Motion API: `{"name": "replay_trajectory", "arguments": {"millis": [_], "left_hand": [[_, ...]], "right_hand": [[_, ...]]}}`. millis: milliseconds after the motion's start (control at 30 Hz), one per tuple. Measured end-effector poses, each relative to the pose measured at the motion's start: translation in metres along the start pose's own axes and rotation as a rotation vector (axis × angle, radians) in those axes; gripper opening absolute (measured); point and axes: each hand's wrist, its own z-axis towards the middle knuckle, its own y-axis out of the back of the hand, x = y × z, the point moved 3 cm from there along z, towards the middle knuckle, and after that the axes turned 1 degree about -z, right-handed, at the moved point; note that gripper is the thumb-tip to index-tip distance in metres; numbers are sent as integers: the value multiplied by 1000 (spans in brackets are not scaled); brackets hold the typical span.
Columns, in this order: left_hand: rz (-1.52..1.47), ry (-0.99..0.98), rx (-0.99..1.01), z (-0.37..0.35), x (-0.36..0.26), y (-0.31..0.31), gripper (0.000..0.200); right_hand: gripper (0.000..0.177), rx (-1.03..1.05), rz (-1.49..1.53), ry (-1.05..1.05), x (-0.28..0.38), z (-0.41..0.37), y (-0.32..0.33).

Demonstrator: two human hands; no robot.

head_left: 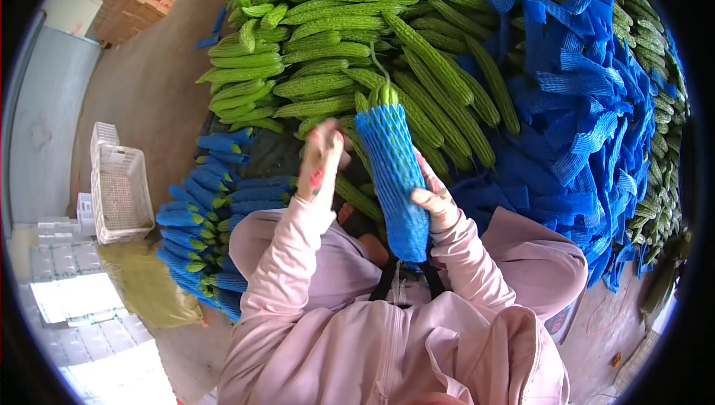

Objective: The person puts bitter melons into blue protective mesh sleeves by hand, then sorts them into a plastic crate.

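Observation:
A bundle of bitter melons in a blue foam net sleeve (392,182) stands upright before my body, its green ends and a thin curled stem poking out at the top. My right hand (436,195) grips the sleeve from the right side, thumb across the front and the other fingers mostly hidden behind it. To the left of the bundle, apart from it, my left hand (322,159) is raised with its fingers stretched out, somewhat blurred. Loose green bitter melons (328,51) lie heaped just beyond both hands.
Blue net sleeves (588,122) are piled at the right, with more bitter melons (655,189) past them. Sleeved bundles (195,219) lie stacked at left. Farther left are a white plastic crate (123,189), a yellowish sack (145,282) and cardboard boxes (134,3).

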Motion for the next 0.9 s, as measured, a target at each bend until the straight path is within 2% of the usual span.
{"name": "replay_trajectory", "arguments": {"millis": [33, 100, 133, 167, 233, 267, 300, 367, 467, 500, 533, 567, 633, 700, 767, 833, 867, 900], "left_hand": [[167, 152, 180, -15, 5, -17, 42], [-14, 357, 216, -42, 2, -55, 51], [-32, 400, 130, -44, 16, -38, 53], [-51, 445, 44, -46, 28, -21, 55], [-118, 450, 91, -47, 29, -26, 51], [-94, 424, 129, -47, 30, -24, 51], [-71, 399, 169, -48, 28, -27, 51], [-32, 358, 210, -44, 37, -16, 52], [80, 257, 208, -45, 31, -23, 54], [150, 212, 172, -48, 26, -26, 55], [172, 248, 208, -48, 24, -25, 63], [156, 224, 347, -38, 38, -6, 70], [76, 258, 290, -52, 11, -25, 76], [36, 276, 336, -44, 20, -19, 76], [-16, 290, 383, -45, 34, -20, 76], [101, 245, 223, -48, 26, -20, 75], [55, 249, 188, -49, 15, -15, 71], [46, 239, 52, -59, -18, -19, 67]], "right_hand": [[93, 7, -176, 76, 4, 2, -3], [83, 38, -425, 65, 3, 3, -1], [70, 10, -533, 42, 9, 3, -6], [56, -103, -861, 43, 21, 4, -10], [43, -251, -1166, 243, 36, 11, -29], [40, -246, -1276, 458, 41, 21, -33], [44, -276, -1509, 534, 52, 26, -48], [44, -225, -1704, 688, 59, 37, -62], [37, -157, -1839, 687, 52, 43, -69], [24, -139, -1787, 623, 51, 42, -73], [22, -129, -1714, 580, 49, 42, -72], [20, -121, -1644, 537, 48, 41, -72], [16, -107, -1525, 534, 56, 38, -82], [14, -197, -1410, 522, 63, 37, -83], [14, -355, -1403, 620, 64, 48, -81], [13, -246, -1432, 578, 60, 55, -80], [18, -275, -1324, 535, 57, 56, -82], [23, -306, -1219, 487, 53, 54, -84]]}}
